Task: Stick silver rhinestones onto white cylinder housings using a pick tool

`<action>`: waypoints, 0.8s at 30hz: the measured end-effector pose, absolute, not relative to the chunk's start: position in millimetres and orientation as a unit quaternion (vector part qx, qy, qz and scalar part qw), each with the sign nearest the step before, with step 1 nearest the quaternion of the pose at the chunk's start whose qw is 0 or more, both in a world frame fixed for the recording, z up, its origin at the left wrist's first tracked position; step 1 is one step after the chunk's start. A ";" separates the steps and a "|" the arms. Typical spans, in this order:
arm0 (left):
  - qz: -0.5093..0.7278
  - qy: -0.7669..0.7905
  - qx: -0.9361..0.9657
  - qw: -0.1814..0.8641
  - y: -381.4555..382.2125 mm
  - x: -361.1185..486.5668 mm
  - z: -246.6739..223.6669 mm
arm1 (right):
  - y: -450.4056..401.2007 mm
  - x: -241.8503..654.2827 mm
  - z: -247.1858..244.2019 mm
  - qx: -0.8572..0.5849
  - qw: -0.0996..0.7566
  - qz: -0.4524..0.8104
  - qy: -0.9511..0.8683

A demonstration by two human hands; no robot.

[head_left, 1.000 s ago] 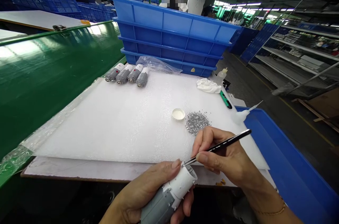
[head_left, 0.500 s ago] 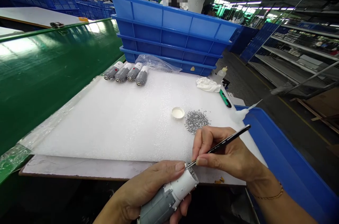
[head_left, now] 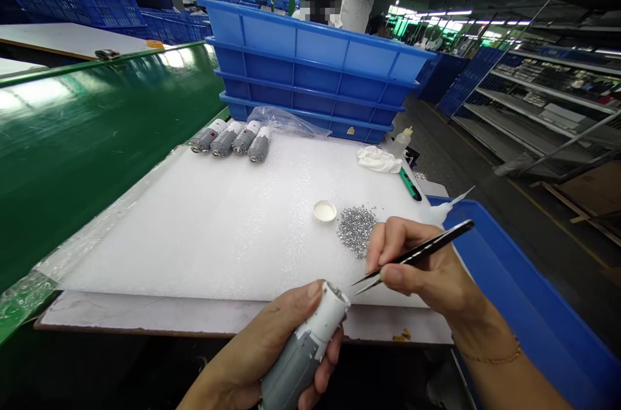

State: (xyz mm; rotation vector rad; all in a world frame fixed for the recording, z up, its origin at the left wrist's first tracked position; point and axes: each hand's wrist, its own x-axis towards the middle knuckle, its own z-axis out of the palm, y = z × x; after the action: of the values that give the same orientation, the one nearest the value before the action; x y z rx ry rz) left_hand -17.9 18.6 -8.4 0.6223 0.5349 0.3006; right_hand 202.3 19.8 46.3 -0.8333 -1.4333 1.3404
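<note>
The left hand [head_left: 257,345] grips a gray cylindrical motor [head_left: 291,365] with a white end cap [head_left: 332,313], while the right hand [head_left: 417,268] pinches black tweezers [head_left: 427,250], their tips just beside the cap. Beyond them, on a white foam sheet [head_left: 194,235], lie silver granules [head_left: 356,231], a small white lid [head_left: 325,211] and four more motors [head_left: 231,140].

White foam sheet [head_left: 194,235] with motors [head_left: 226,140] and silver flakes [head_left: 356,230]
</note>
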 end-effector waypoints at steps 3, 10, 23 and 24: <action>0.215 0.329 0.358 0.847 13.9 -17.2 -0.3 | 11.1 207.4 40.3 -0.339 0.527 0.552 -0.551; 0.350 0.517 0.527 0.576 -2.9 -4.7 19.6 | -23.3 200.1 26.4 -0.461 0.549 0.472 -0.514; 0.246 0.406 0.365 0.801 -9.1 2.8 24.5 | -40.3 172.9 27.1 -0.435 0.618 0.217 -0.618; 0.236 0.385 0.334 0.828 -9.6 4.1 23.2 | -40.4 168.2 28.4 -0.426 0.622 0.189 -0.629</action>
State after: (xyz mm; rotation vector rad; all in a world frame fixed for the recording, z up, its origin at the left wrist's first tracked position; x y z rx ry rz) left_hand 4.1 -9.6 23.2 0.7096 0.8165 0.5004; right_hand 168.2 -40.4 28.4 -0.9792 -1.4452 0.4335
